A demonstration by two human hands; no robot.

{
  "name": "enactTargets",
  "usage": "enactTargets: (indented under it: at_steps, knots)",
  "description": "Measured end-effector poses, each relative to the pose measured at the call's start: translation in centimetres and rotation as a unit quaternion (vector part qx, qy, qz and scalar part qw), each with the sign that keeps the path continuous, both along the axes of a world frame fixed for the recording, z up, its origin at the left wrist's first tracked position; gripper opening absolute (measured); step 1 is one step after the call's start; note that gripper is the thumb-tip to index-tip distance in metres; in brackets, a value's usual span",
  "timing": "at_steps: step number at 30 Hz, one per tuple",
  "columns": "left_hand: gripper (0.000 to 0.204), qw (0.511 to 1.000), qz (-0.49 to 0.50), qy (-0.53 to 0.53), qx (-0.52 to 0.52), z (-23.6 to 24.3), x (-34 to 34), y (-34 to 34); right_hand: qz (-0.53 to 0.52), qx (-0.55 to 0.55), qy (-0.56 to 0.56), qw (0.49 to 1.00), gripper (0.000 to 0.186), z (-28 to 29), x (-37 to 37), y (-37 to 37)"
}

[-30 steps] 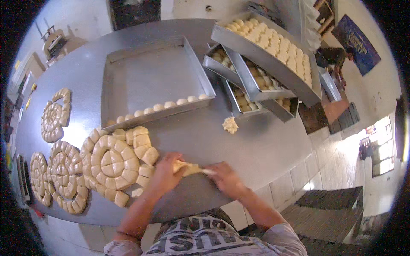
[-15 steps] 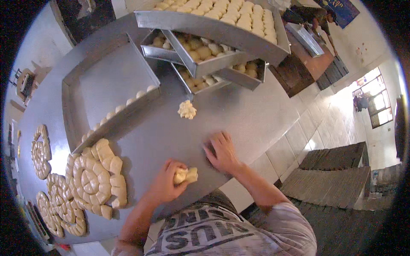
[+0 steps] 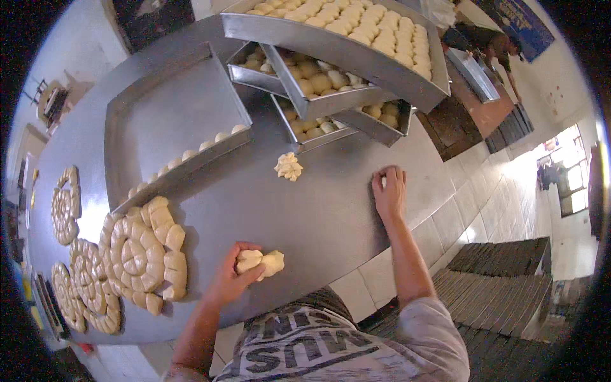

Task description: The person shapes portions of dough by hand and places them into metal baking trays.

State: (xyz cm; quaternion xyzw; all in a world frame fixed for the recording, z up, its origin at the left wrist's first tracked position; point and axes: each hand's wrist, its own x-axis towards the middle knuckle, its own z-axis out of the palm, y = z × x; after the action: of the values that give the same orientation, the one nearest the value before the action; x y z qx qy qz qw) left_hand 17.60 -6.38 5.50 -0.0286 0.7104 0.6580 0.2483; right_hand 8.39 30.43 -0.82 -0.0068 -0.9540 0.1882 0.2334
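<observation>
My left hand (image 3: 240, 274) grips a lumpy piece of pale dough (image 3: 272, 261) on the steel table (image 3: 324, 219), near the front edge. My right hand (image 3: 391, 191) is farther out at the right, fingers curled round a small, mostly hidden white lump (image 3: 383, 181). A rough dough lump (image 3: 288, 167) lies between my hands and the trays. Glossy rings of cut dough (image 3: 137, 251) spread over the left side. Behind them stands a large metal tray (image 3: 172, 95) with a row of small dough balls (image 3: 189, 155) along its near side.
Stacked metal trays (image 3: 331, 39) of dough balls and rolls fill the back right. Beyond them another person (image 3: 487, 41) bends at a worktop (image 3: 499, 121). Dark corrugated sheets (image 3: 490, 286) lie at the lower right, beside the tiled floor (image 3: 464, 210).
My hands were together stretching dough; they have parted. The left kept the dough and moved a little left; the right travelled up and right and closed on a small lump. The view has shifted.
</observation>
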Motion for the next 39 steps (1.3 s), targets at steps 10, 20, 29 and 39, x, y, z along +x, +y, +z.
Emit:
enactTargets:
  at_steps: [10,20,29,39]
  knots:
    - [0.032,0.956,0.248,0.047,0.147,1.5,4.6,-11.9,-0.025,-0.257,-0.219,0.941,0.031,7.2,2.0,-3.9]
    - [0.042,0.92,0.381,0.088,0.029,2.2,10.7,-18.2,0.335,-0.585,0.055,0.736,0.028,9.0,-15.4,-46.9]
    - [0.039,0.874,0.45,0.177,0.043,1.7,11.3,-20.5,0.5,-0.298,-0.342,0.738,0.045,10.9,-1.7,-46.1]
    - [0.027,0.944,0.048,0.305,-0.117,2.6,2.7,-11.1,0.232,-0.365,-0.451,0.781,0.025,10.1,7.9,-22.9]
